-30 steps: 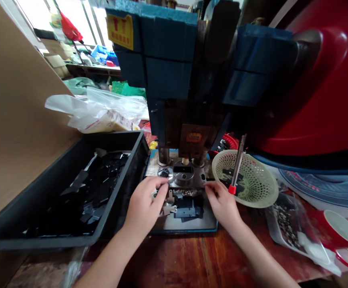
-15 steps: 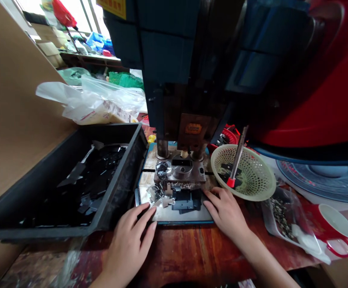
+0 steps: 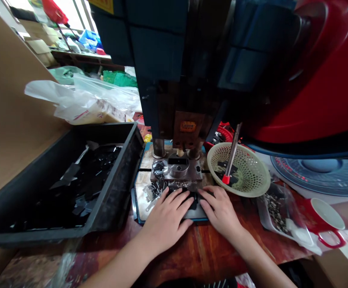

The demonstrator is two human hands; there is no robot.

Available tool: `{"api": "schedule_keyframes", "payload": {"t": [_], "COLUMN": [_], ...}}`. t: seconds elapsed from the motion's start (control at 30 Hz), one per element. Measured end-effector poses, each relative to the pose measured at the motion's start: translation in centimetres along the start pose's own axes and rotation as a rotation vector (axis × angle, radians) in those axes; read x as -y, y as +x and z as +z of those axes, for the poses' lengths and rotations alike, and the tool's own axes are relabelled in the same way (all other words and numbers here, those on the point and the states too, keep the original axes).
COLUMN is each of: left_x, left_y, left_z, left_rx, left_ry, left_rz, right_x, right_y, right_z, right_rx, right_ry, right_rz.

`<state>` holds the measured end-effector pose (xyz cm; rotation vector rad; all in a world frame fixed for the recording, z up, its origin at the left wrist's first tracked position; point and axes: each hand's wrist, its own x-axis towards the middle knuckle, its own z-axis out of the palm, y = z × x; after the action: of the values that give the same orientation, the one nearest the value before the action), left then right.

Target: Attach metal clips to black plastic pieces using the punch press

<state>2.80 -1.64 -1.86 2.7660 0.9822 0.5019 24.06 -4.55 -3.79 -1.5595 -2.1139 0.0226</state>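
My left hand (image 3: 168,218) lies palm down with fingers spread over the dark flat metal plates (image 3: 194,201) on the press's metal bed (image 3: 142,208). It covers most of those plates. At their right edge rests my right hand (image 3: 218,206), fingers stretched out and apart, fingertips close to the plates. Left of my left fingertips is a pile of small shiny metal pieces (image 3: 154,190). Behind both hands sits the die block (image 3: 178,170) with a round part and a dark slot, under the press head (image 3: 187,126).
A black bin (image 3: 110,192) with dark metal sheets stands left. To the right are a pale green basket (image 3: 253,176) holding a red-tipped rod (image 3: 232,154), a plastic tray of small parts (image 3: 274,212) and a red mug (image 3: 325,218). A red machine cover (image 3: 312,92) looms upper right.
My left hand has moved right and forward from the bed's left front edge onto the dark plates. My right hand stays nearly in place. The view has shifted slightly.
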Motion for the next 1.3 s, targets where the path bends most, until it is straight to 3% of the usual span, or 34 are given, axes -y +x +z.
{"api": "schedule_keyframes", "payload": {"t": [0.2,0.5,0.67,0.87,1.03,1.3], "left_x": [-0.2,0.0,0.5,2.6,3.3,3.1], "left_y": [-0.2,-0.2,-1.6,-5.8,-8.2,-7.9], "left_z": [0.0,0.6,0.0,-1.2,-1.0,-0.5], "left_rx": [-0.036,-0.038,-0.191,-0.373,-0.354,-0.354], "left_ry": [-0.026,0.046,0.047,0.022,0.037,0.03], "left_rz": [-0.032,-0.039,-0.047,-0.25,-0.329,-0.329], "right_x": [-0.3,-0.8,-0.9,-1.1,-1.0,-0.3], "right_y": [1.1,-2.7,-3.8,-4.0,-4.2,-4.2], "right_z": [-0.3,-1.1,-0.8,-0.2,-0.1,-0.3], "right_rx": [0.059,0.069,-0.027,-0.042,-0.066,-0.019], "right_ry": [-0.123,-0.079,-0.027,-0.072,-0.067,-0.085], "right_rz": [-0.008,-0.17,-0.191,-0.076,-0.126,-0.199]}}
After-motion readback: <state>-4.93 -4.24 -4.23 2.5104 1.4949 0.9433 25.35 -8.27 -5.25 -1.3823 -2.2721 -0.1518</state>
